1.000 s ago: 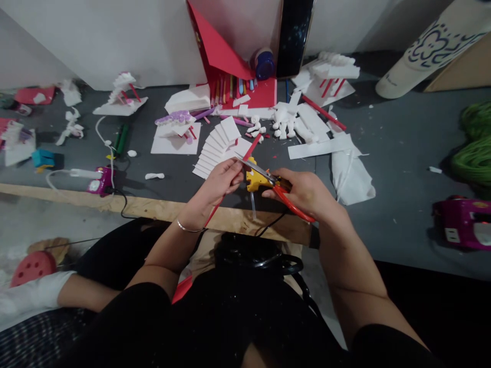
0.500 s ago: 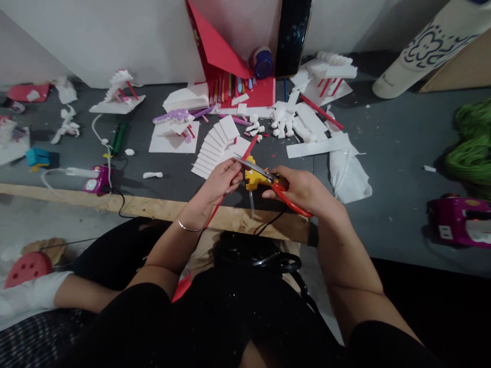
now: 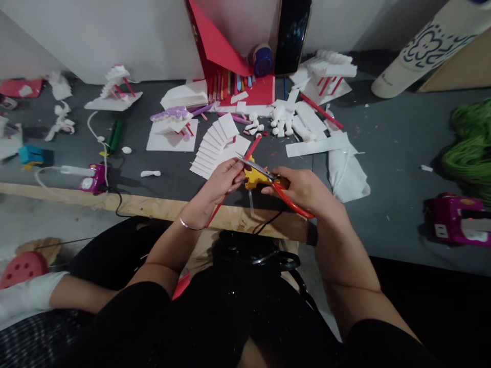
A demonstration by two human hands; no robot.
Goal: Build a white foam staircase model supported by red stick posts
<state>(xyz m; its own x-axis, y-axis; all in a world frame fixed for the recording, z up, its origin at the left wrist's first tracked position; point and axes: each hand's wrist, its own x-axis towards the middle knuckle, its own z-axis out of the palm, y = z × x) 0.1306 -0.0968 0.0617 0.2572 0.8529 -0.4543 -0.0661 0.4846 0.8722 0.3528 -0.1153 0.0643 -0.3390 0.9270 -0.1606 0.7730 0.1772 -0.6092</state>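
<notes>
Pinched in my left hand [image 3: 226, 179] is a thin red strip [image 3: 253, 146], one end standing up past my fingers and the other hanging below them. My right hand [image 3: 293, 186] is wrapped round the red handles of the scissors [image 3: 293, 202]. Their blades [image 3: 256, 166] point left and lie across the strip just by my left fingertips. Under the scissors lies a yellow glue gun [image 3: 252, 179] with a clear stick at its rear. A fan of white pieces [image 3: 215, 145] sits beyond my left hand, on a white sheet.
Small white models [image 3: 172, 125] stand at the back, among white scraps [image 3: 283, 117] and markers. A phone [image 3: 293, 36] and a bottle [image 3: 414, 56] are behind. Green yarn [image 3: 470, 145] and a purple device [image 3: 458, 220] are at right. Another person's arm [image 3: 79, 294] shows at lower left.
The view has shifted slightly, moving the things on the left a little leftward. Both hands keep their holds, and the scissor blades still lie across the red strip.
</notes>
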